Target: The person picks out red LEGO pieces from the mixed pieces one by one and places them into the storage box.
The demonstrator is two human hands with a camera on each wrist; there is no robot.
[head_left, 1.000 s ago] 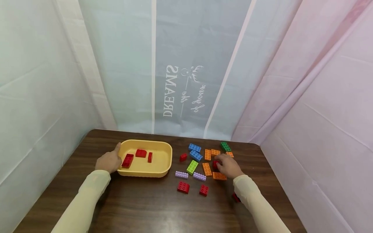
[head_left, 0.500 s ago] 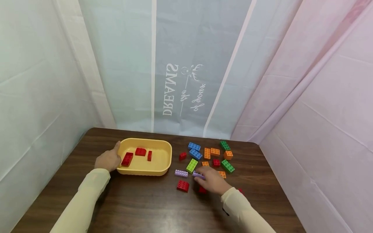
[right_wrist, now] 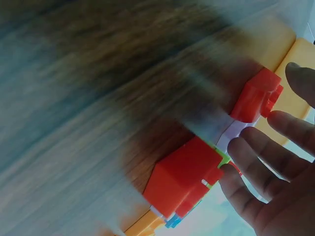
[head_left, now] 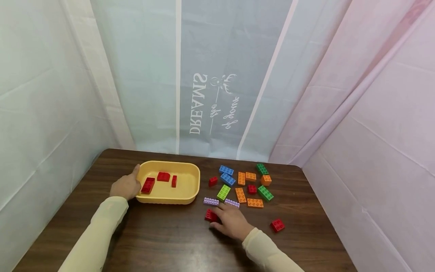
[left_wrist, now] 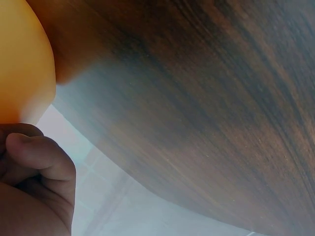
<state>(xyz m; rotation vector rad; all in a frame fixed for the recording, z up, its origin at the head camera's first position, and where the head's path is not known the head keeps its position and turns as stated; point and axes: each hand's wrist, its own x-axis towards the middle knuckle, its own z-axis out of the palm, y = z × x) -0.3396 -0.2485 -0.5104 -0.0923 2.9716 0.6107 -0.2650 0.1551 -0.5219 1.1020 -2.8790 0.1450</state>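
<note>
My left hand (head_left: 125, 187) grips the left rim of a yellow tray (head_left: 187, 200), index finger lying along the edge. Curled fingers (left_wrist: 42, 157) show against the tray's outer wall (left_wrist: 29, 64) in the left wrist view. Inside the tray lie three red bricks, one of them a long brick (head_left: 148, 186). My right hand (head_left: 232, 221) hovers over the near bricks, thumb and fingers spread around a red brick (head_left: 209, 215) that it partly covers. In the right wrist view the fingers are extended, with a nearer red brick (right_wrist: 182, 174) and a farther red brick (right_wrist: 256, 96) beside them.
Beyond the right hand lie two lilac bricks, such as the left lilac brick (head_left: 211, 201), a lime brick (head_left: 224, 192), blue bricks (head_left: 228, 179), several orange bricks (head_left: 255, 203) and green bricks (head_left: 265, 193). A red brick (head_left: 277, 225) sits far right on the dark wooden table (head_left: 163, 241).
My right hand has moved left and nearer, from the orange bricks over the lilac one to the red brick near the front. The left hand stays at the tray.
</note>
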